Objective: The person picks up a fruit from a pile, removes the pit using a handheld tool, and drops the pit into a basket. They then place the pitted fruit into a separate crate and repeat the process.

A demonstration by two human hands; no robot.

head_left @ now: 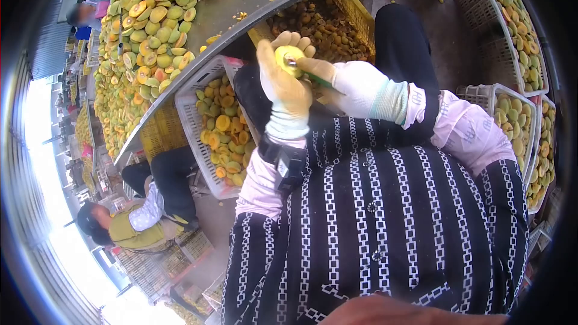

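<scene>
My left hand point(284, 89), in a white glove with a tan palm, is closed around a yellow peach half point(283, 60), cut face up. In my right hand point(361, 88), also gloved, is a green-handled pitting tool point(320, 80). Its metal tip is at the dark centre of the peach half, partly hidden by my right fingers. Just beyond my hands, a yellow crate point(355, 14) holds brown pits and scraps. To the left, a white crate point(191, 121) of halved peaches stands below the table edge.
A metal table point(241, 1) with a raised rim bears a large heap of halved peaches point(158, 30). White crates of fruit point(495, 21) stand at the right. Another person point(141, 219) sits at the left, and a further person point(96, 9) is at the far upper left.
</scene>
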